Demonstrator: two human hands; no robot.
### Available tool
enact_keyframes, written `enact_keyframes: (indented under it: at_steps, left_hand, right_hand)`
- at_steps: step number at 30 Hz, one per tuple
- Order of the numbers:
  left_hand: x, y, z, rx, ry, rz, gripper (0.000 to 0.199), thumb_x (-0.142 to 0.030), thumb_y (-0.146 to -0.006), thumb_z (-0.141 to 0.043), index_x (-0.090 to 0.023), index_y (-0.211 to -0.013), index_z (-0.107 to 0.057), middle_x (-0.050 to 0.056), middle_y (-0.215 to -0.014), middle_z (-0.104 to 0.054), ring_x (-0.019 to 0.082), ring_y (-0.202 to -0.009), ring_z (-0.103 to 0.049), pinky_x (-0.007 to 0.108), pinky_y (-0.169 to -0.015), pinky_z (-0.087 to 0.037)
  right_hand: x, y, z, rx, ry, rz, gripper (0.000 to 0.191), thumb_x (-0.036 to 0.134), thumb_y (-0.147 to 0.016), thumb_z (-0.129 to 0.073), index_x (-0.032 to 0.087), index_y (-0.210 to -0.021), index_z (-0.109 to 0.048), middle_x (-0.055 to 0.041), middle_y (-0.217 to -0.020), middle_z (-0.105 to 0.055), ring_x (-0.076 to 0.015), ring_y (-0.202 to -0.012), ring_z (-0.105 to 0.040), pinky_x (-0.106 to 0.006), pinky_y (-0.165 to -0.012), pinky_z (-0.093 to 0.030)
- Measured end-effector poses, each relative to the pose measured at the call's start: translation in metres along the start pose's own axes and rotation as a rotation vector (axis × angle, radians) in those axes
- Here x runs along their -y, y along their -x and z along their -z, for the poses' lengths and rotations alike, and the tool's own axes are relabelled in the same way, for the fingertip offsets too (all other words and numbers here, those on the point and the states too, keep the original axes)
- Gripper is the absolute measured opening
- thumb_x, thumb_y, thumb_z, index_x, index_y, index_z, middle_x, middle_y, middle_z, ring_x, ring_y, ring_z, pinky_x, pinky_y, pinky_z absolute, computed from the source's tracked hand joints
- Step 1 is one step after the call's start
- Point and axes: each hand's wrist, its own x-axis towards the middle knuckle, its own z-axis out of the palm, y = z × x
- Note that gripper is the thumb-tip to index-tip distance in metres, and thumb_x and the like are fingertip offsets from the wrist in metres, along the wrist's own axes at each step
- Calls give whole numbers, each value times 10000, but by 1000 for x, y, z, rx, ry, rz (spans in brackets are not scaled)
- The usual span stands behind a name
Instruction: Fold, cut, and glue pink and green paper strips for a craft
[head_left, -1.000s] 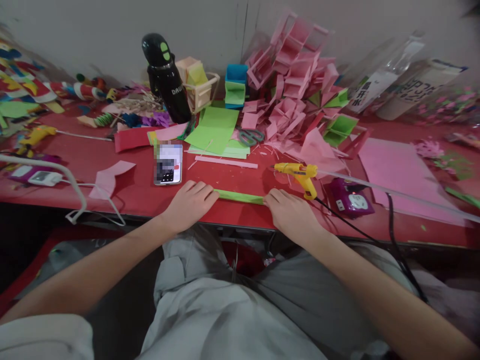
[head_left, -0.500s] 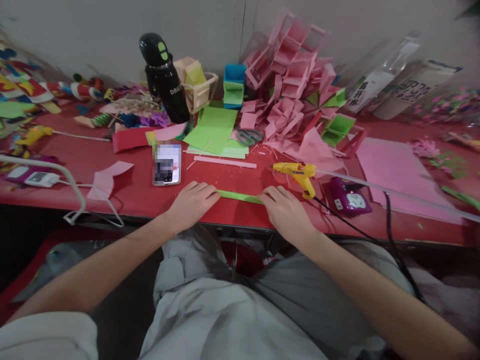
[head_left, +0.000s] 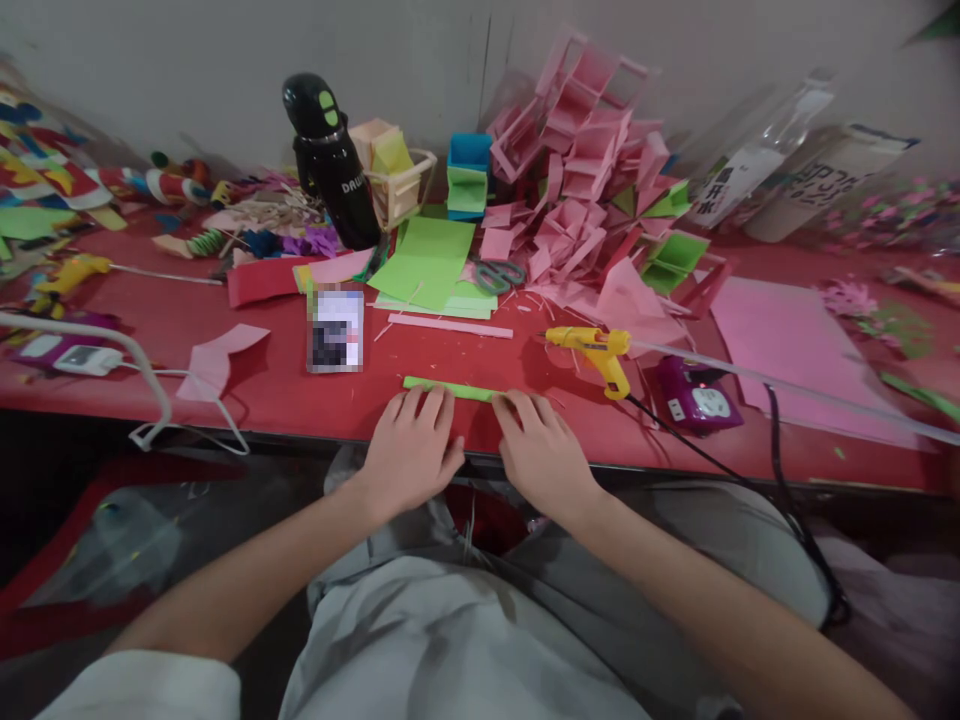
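Observation:
A narrow green paper strip [head_left: 471, 391] lies near the table's front edge, running side to side. My left hand [head_left: 416, 440] rests its fingertips on the strip's middle, fingers stretched forward and thumb apart from it. At the strip's right end, the fingertips of my right hand [head_left: 546, 450] press down, and the hand covers that end. Both hands are palm down and close together. Just beyond the strip lies a thin pink paper strip [head_left: 450, 326]. To the right is a yellow glue gun [head_left: 592, 345], its nozzle pointing left. A phone [head_left: 335, 330] lies left of the strips.
Green paper sheets [head_left: 427, 260] and scissors [head_left: 499, 275] lie farther back. Pink folded paper pieces [head_left: 589, 140] are piled against the wall. A black bottle [head_left: 334, 165] stands at back left. A purple power socket [head_left: 697, 395] and cables sit at right, beside a pink sheet [head_left: 802, 350].
Both hands have come closer together. They have shifted from the green strip's two ends onto its middle and right end, and the strip's left end now shows bare.

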Motion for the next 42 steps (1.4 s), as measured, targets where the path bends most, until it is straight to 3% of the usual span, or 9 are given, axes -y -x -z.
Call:
enact_keyframes:
  at_steps: [4,8,15,25,31,37,42]
  left_hand:
    - [-11,6,-10,-23,27,64,570,-391,-983,-449,-116,-1482,-477,211,-1461,-510,398,-1364,-446,552,-1135,-355]
    - [-13,10,-17,-44,59,100,604,-423,-984,-451,-131,-1513,-443,194,-1506,-477,396,-1438,-381,560,-1202,-277]
    - [-7,13,-15,-30,133,158,566,-393,-1001,-422,-134,-1504,-444,147,-1519,-499,333,-1443,-409,552,-1207,-285]
    - [-6,16,-14,-60,142,168,562,-397,-990,-455,-194,-1514,-451,130,-1503,-523,351,-1449,-395,567,-1188,-285]
    - [-16,13,-14,-64,91,165,575,-427,-968,-503,-257,-1516,-463,164,-1491,-502,403,-1429,-396,604,-1145,-314]
    - [-23,11,-18,-101,97,185,572,-424,-952,-523,-254,-1497,-486,176,-1474,-506,423,-1423,-381,646,-1129,-301]
    - [-24,10,-17,-81,100,198,554,-430,-964,-501,-246,-1487,-496,182,-1479,-494,416,-1428,-373,658,-1153,-263]
  right_hand:
    - [13,4,-3,-31,-71,-12,509,300,-1002,-433,93,-1464,-490,-184,-1423,-536,-357,-1254,-462,-506,-1054,-430]
    - [16,6,-6,-47,-92,-19,527,360,-1017,-417,74,-1450,-508,-197,-1442,-523,-372,-1285,-444,-552,-1129,-355]
    - [10,8,-8,-57,-137,-9,563,399,-1028,-400,44,-1455,-489,-200,-1440,-532,-364,-1297,-445,-542,-1148,-354]
    - [5,12,-11,-56,-119,2,596,465,-1032,-386,71,-1469,-480,-187,-1457,-537,-353,-1289,-471,-554,-1149,-357]
    - [8,7,-4,-33,-96,-17,584,460,-1035,-375,89,-1474,-482,-188,-1420,-557,-361,-1222,-496,-561,-1106,-379]
    - [14,3,-1,-28,-59,-12,515,324,-1024,-381,60,-1450,-498,-209,-1385,-572,-357,-1223,-493,-580,-1121,-343]
    - [16,-1,-5,-65,-77,16,495,279,-1002,-407,5,-1392,-540,-233,-1407,-549,-352,-1255,-473,-490,-1073,-409]
